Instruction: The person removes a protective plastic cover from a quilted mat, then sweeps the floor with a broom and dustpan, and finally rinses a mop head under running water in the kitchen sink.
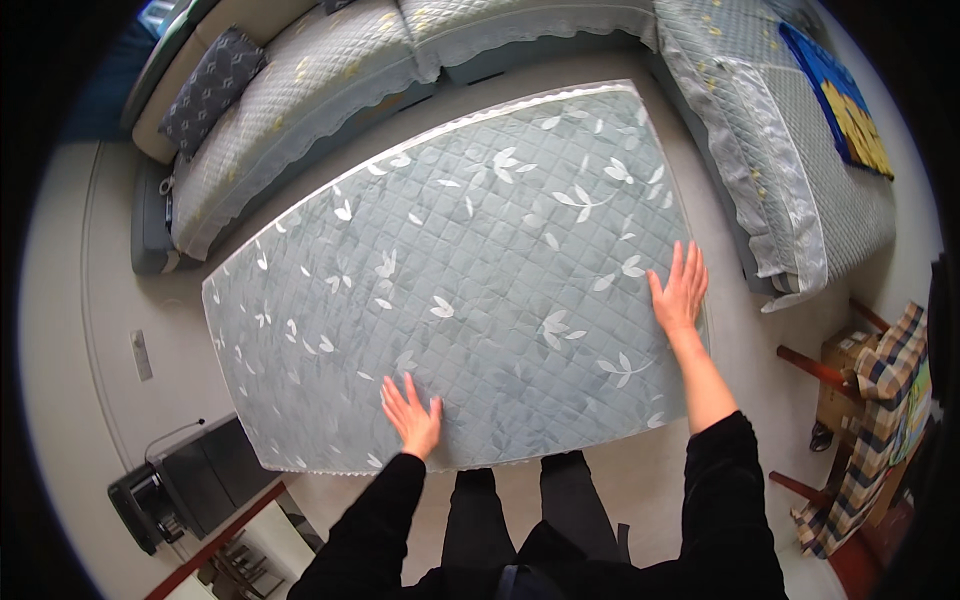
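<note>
A grey-green quilted cover (480,247) with white leaf prints lies over a low, wide table in front of me. The table itself is hidden beneath it. A white lace edging (480,131) runs along the cover's far side. My left hand (415,420) rests palm down on the cover close to its near edge, fingers spread. At the right edge, my right hand (679,289) lies flat on the fabric with the thumb apart. Neither hand grips anything.
A sectional sofa (330,82) with quilted covers curves behind the table and down the right. It carries a dark patterned cushion (212,90) and a blue-and-yellow item (840,101). A black appliance (150,502) stands at lower left, a checked cloth (847,480) over furniture at right.
</note>
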`<state>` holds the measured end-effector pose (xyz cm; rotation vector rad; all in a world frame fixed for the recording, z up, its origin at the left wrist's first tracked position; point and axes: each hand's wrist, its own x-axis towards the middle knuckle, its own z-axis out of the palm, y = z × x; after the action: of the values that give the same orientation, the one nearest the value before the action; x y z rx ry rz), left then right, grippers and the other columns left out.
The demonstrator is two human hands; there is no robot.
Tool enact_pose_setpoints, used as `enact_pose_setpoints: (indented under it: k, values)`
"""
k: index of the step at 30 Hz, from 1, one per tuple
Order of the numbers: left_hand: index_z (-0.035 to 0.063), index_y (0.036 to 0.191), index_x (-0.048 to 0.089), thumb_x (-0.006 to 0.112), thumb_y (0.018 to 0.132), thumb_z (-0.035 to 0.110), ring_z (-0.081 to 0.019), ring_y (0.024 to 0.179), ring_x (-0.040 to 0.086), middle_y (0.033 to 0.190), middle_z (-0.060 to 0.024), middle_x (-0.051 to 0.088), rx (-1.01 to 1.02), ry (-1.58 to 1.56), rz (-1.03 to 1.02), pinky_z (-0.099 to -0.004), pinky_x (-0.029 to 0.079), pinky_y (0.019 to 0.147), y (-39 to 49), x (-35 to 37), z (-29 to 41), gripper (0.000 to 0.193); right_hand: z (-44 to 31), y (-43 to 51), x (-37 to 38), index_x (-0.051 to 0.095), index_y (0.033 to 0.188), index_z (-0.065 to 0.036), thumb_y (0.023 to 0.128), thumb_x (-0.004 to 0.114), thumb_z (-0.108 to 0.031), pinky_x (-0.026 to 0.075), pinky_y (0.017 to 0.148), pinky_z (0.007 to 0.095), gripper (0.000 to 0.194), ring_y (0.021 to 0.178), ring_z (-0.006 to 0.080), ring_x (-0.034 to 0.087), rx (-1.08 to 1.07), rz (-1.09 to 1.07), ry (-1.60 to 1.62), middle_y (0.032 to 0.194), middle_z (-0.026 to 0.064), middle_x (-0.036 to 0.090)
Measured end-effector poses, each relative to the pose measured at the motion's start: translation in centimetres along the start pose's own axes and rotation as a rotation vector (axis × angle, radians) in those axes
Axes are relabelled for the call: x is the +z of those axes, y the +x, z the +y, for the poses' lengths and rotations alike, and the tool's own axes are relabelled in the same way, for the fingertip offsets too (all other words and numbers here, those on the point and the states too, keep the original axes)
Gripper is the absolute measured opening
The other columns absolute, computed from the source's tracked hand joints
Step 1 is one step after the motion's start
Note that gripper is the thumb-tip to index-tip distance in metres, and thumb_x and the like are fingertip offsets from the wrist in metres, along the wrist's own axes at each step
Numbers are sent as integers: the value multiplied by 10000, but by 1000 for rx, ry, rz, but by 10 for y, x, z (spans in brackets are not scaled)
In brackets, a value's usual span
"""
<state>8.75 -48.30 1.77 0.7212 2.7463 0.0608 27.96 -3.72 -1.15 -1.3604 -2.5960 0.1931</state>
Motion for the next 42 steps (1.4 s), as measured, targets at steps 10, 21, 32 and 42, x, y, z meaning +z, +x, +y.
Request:
enact_pose_setpoints:
  k: [10,21,32,42]
  values:
    - [172,1376,272,534,812,417,-365,1329,120,1447,-185,124,159,22,289,-542,105,1043,177,-7,51,669,-166,147,36,317,1358,-171,806,515,-504,101,1070,476,674,1342,281,139,-364,-72,104,1441,90,221]
    - [153,1330,368,541,774,441,-365,1318,152,1435,-179,178,127,-71,248,-548,113,1036,179,-14,54,649,-229,263,84,279,1381,-248,827,369,-614,63,1071,483,670,1356,259,106,-279,-404,-70,1451,51,216]
    - [149,1342,342,548,774,429,-385,1318,141,1441,-197,144,126,-50,203,-566,110,1028,184,-18,52,666,-238,239,103,279,1375,-271,842,332,-609,46,1079,466,634,1346,230,140,-333,-69,-237,1436,32,245]
    - [120,1351,306,585,741,399,-377,1327,113,1434,-200,151,152,7,228,-558,102,1039,180,-11,50,726,-196,208,95,312,1359,-172,854,412,-505,100,1082,448,614,1338,266,159,-459,-61,-17,1435,110,219]
